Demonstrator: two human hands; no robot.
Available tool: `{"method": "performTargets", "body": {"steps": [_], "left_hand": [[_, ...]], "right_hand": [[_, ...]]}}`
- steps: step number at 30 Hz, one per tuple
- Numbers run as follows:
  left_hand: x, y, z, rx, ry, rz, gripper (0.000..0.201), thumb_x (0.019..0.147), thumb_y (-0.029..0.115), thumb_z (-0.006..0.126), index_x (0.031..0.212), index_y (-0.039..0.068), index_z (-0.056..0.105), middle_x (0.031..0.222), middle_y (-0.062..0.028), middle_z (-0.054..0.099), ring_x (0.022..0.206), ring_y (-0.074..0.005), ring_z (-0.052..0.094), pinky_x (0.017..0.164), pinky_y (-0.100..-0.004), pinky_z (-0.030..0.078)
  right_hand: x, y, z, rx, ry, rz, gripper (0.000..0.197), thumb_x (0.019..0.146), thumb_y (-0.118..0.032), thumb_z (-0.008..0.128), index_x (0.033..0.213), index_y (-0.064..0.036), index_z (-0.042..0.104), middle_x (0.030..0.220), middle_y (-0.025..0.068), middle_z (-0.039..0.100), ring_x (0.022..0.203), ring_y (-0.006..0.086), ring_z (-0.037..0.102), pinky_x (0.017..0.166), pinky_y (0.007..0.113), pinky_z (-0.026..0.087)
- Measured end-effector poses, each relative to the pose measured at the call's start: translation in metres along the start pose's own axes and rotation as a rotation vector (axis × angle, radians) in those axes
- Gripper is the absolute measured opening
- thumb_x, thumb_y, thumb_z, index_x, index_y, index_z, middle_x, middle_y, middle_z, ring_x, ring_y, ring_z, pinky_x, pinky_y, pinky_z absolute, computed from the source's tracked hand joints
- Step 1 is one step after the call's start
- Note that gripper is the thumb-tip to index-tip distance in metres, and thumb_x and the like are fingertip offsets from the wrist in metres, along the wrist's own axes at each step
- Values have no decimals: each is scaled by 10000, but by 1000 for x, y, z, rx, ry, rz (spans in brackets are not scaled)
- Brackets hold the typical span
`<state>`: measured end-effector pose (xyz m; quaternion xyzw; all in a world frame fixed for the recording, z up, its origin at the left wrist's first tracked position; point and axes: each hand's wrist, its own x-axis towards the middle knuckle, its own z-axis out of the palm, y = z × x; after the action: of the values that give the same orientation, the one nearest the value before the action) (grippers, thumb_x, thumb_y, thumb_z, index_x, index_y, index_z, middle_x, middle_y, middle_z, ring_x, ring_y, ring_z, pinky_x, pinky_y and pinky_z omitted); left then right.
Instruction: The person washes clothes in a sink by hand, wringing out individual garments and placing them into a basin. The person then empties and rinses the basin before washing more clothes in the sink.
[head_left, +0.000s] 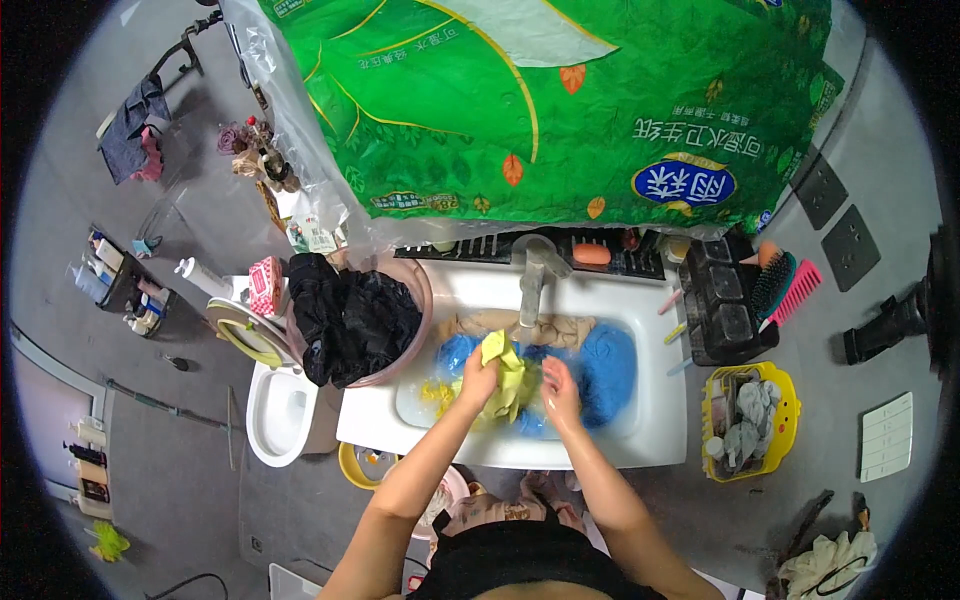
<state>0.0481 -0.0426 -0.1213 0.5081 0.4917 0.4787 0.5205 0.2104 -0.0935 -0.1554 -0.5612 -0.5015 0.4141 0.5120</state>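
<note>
Among grey walls (60, 210), left to right, we see one white toilet (257, 438), one pink basin (428, 310) heaped with black clothing (355, 320), one white sink (660, 400) with one faucet (535, 280), one yellow basket (792, 418) and two dark wall plates (852, 247). Within the sink, our left hand (480, 382) grasps one yellow-green cloth (513, 385); just right of it, our right hand (561, 390) is loosely spread, released, near blue fabric (608, 375).

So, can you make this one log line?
left fingers: gripping crumpled yellow-green fabric | right fingers: beside it, grip unclear | white rectangular sink: wet blue fabric inside
</note>
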Motion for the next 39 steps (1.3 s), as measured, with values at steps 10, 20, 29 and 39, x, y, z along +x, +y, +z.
{"method": "performTargets", "body": {"steps": [10, 20, 29, 39], "left_hand": [[-12, 110, -10, -924, -47, -320, 362, 764, 1, 445, 1124, 31, 428, 1011, -115, 539, 911, -241, 556, 803, -362, 469], [3, -48, -7, 1057, -143, -144, 564, 720, 352, 569, 1245, 242, 396, 1314, -148, 337, 1180, -402, 329, 909, -505, 343], [30, -155, 35, 1247, -519, -269, 501, 823, 390, 416, 1304, 283, 324, 1337, -165, 312, 1220, -394, 285, 980, -502, 265], [55, -204, 37, 918, -736, -368, 447, 759, 290, 499, 1140, 55, 511, 1104, -190, 539, 1026, -310, 503, 910, -432, 357]], "right_hand": [[35, 13, 60, -300, -5, -129, 540, 696, -142, 653, 1168, -58, 405, 1154, 156, 462, 1073, 275, 444, 896, 345, 360], [30, 47, 16, -958, -234, 172, 652, 637, -87, 649, 1220, -174, 370, 1104, 156, 503, 1040, 321, 468, 881, 402, 365], [38, 186, 15, -1161, -496, 288, 415, 793, -151, 461, 1203, -90, 436, 1105, 196, 511, 984, 345, 500, 826, 427, 400], [60, 300, -34, -871, -719, 196, 275, 704, -180, 579, 951, -60, 562, 879, 207, 590, 864, 338, 570, 714, 415, 454]]}}
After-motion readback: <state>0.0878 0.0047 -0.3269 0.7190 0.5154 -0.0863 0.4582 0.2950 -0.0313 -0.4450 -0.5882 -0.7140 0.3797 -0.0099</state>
